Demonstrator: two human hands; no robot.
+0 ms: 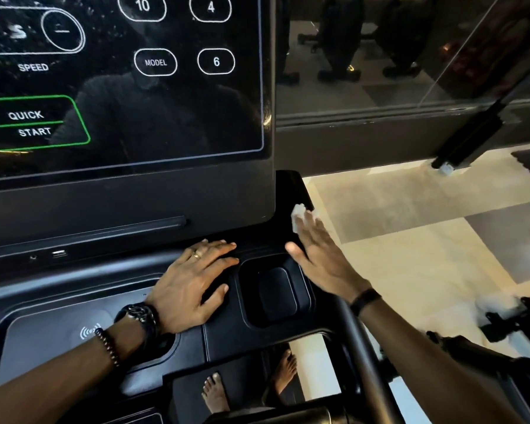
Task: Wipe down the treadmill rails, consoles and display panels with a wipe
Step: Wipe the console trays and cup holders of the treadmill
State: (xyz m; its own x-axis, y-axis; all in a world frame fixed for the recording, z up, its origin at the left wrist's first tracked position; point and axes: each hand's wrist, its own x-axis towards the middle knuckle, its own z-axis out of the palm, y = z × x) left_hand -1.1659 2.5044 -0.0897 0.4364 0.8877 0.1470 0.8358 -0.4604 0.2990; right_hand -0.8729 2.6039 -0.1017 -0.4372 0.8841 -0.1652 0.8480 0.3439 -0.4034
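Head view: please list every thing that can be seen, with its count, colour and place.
display panel: one, black with white and green markings, upper left
console: one, black, below the display panel
square recess: one, black, in the console between the hands
wipe: one, white, under the right fingertips at the console's right corner
rail: one, black, lower right
floor: pale tiles with grey patches, right
wristwatch: one, dark, left wrist
bead bracelet: one, dark, left forearm
band: one, black, right wrist
left hand: flat on the console
right hand: fingers straight, pressing the wipe
bare feet: two, bottom centre

Bare forearms: left hand (193,286) wears a gold ring, dark watch and beaded bracelet; right hand (322,258) wears a black wristband.
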